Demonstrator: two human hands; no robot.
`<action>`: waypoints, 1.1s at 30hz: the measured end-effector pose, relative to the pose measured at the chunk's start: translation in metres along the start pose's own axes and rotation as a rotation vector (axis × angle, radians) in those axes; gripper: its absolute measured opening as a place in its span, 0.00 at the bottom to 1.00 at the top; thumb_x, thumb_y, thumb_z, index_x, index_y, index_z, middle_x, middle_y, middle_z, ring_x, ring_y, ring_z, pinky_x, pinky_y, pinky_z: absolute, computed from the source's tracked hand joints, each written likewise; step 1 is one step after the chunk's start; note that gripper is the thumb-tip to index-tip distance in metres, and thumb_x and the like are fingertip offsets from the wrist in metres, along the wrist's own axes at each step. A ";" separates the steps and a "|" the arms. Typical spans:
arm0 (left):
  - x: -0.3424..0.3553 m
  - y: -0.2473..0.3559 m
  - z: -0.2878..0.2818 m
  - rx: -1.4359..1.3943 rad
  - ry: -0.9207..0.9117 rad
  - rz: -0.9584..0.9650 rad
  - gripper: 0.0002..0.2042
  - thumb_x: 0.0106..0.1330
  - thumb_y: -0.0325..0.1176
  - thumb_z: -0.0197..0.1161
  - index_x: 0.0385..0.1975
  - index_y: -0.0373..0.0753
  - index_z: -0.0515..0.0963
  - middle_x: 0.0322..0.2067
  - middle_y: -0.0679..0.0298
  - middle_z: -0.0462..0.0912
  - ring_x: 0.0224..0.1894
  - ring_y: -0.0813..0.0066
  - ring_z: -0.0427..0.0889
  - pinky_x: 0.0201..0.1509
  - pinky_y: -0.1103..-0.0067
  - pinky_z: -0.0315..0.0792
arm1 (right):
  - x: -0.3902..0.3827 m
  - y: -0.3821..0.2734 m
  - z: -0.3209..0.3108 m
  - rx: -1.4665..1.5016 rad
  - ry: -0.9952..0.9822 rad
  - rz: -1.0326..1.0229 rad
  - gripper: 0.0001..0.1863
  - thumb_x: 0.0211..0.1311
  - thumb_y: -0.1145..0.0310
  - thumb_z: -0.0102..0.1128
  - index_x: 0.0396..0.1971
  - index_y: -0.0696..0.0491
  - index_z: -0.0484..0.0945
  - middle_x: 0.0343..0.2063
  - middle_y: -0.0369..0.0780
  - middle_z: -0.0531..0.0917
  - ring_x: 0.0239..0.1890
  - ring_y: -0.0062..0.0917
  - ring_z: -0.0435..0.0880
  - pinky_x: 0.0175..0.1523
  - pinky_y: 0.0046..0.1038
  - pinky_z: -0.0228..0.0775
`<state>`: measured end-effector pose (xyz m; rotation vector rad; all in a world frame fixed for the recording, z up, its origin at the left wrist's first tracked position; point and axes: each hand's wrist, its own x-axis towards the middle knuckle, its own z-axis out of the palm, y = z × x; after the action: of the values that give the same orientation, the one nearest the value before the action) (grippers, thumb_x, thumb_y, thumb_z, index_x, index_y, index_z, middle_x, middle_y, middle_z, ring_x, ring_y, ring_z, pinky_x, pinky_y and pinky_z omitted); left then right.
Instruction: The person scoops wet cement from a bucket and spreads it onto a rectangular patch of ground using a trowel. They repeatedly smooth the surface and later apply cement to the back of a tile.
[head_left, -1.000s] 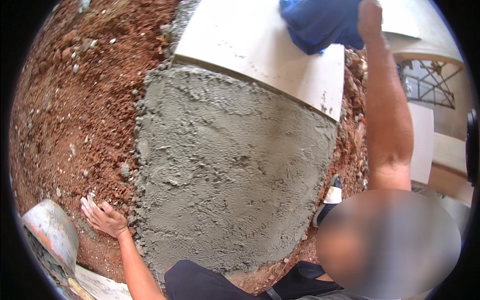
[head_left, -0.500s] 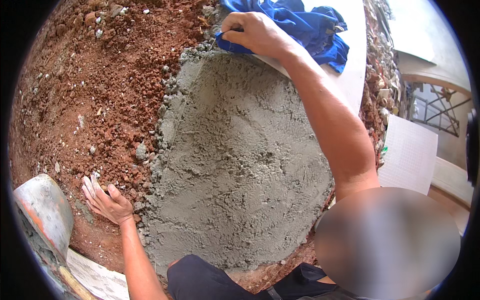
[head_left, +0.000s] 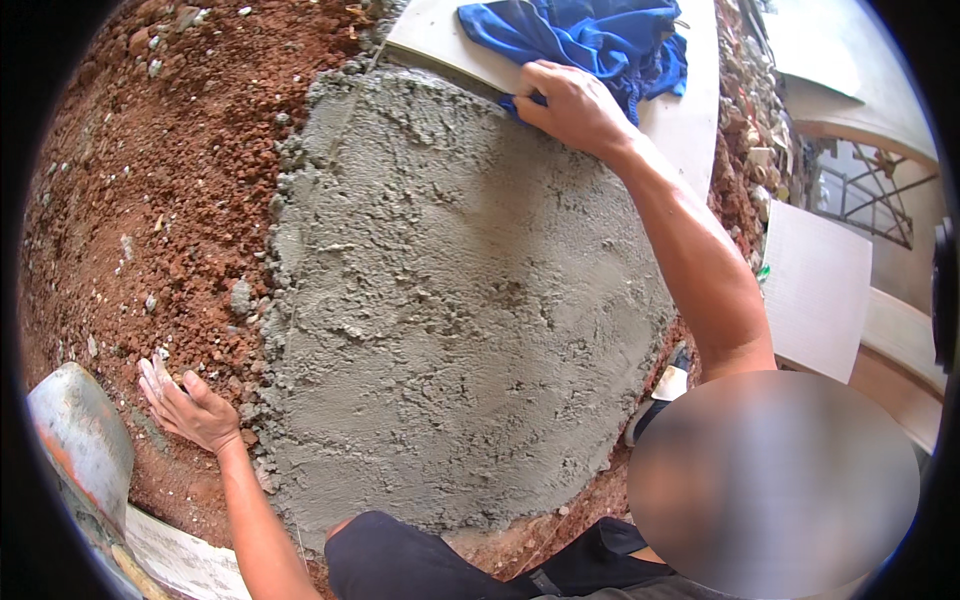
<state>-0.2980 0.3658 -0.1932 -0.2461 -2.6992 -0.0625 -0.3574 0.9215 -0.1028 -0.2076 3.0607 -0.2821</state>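
My left hand [head_left: 185, 400] rests open on the red soil [head_left: 170, 230], fingers extended, just left of a bed of wet grey mortar [head_left: 450, 330]. My right hand [head_left: 570, 110] reaches across the mortar, fingers curled on a hanging part of a crumpled blue cloth [head_left: 565, 30] at the edge of a pale flat tile [head_left: 680, 140]; the fingertips are partly hidden. The tile lies at the far end of the mortar. A thin string runs along the mortar's left side near my left wrist.
A mortar-smeared metal container [head_left: 82, 440] stands at lower left beside a pale board [head_left: 180, 540]. On the right are stony rubble, another pale panel [head_left: 813, 285], a wall opening with a metal frame [head_left: 865, 195] and my shoe [head_left: 655, 400]. My dark-trousered knee [head_left: 390, 550] is below.
My right hand first moved left with the cloth, then came slightly down and right along the tile edge. The cloth now lies more spread on the tile. My left hand stayed on the soil.
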 end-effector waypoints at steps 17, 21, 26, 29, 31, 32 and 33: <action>-0.005 -0.034 0.019 -0.008 0.063 0.143 0.21 0.74 0.40 0.44 0.57 0.32 0.71 0.59 0.52 0.73 0.61 0.55 0.71 0.68 0.67 0.60 | -0.154 0.089 -0.013 -0.134 -0.085 0.162 0.09 0.56 0.66 0.62 0.31 0.52 0.72 0.29 0.41 0.80 0.34 0.39 0.82 0.40 0.36 0.73; -0.005 -0.038 0.021 -0.018 0.058 0.128 0.22 0.74 0.39 0.44 0.57 0.29 0.70 0.59 0.50 0.73 0.61 0.55 0.70 0.69 0.67 0.59 | -0.188 0.105 -0.018 -0.167 -0.142 0.266 0.08 0.56 0.64 0.58 0.31 0.51 0.71 0.31 0.41 0.81 0.36 0.39 0.82 0.41 0.40 0.73; -0.005 -0.040 0.021 -0.013 0.059 0.179 0.22 0.74 0.38 0.45 0.58 0.28 0.70 0.58 0.50 0.73 0.61 0.53 0.71 0.68 0.66 0.60 | -0.235 0.126 -0.025 -0.232 -0.188 0.361 0.09 0.55 0.66 0.60 0.32 0.52 0.71 0.31 0.42 0.81 0.37 0.40 0.82 0.41 0.40 0.73; -0.004 -0.041 0.022 -0.033 0.062 0.142 0.22 0.74 0.40 0.44 0.57 0.29 0.71 0.58 0.50 0.73 0.61 0.55 0.71 0.69 0.67 0.59 | -0.262 0.142 -0.029 -0.259 -0.205 0.388 0.12 0.51 0.69 0.64 0.33 0.53 0.71 0.29 0.44 0.79 0.36 0.42 0.81 0.40 0.40 0.72; -0.006 -0.044 0.022 -0.008 0.060 0.157 0.21 0.74 0.39 0.44 0.57 0.28 0.71 0.58 0.50 0.74 0.60 0.53 0.71 0.68 0.66 0.60 | -0.280 0.152 -0.031 -0.292 -0.245 0.427 0.13 0.51 0.68 0.65 0.33 0.53 0.71 0.30 0.44 0.79 0.37 0.43 0.81 0.41 0.41 0.72; -0.007 -0.045 0.023 -0.007 0.057 0.159 0.21 0.74 0.38 0.45 0.57 0.28 0.71 0.58 0.50 0.74 0.60 0.52 0.72 0.67 0.66 0.61 | -0.289 0.157 -0.032 -0.310 -0.256 0.443 0.13 0.51 0.68 0.65 0.33 0.54 0.71 0.30 0.44 0.79 0.37 0.43 0.81 0.41 0.41 0.72; -0.006 -0.047 0.024 -0.035 0.056 0.150 0.21 0.74 0.38 0.45 0.57 0.28 0.71 0.57 0.50 0.74 0.60 0.52 0.72 0.67 0.66 0.61 | -0.297 0.162 -0.033 -0.320 -0.276 0.465 0.13 0.50 0.68 0.66 0.33 0.53 0.72 0.32 0.45 0.80 0.39 0.44 0.81 0.42 0.43 0.71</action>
<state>-0.3110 0.3210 -0.2177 -0.4502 -2.6168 -0.0714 -0.0870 1.1267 -0.0862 0.4132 2.7498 0.2413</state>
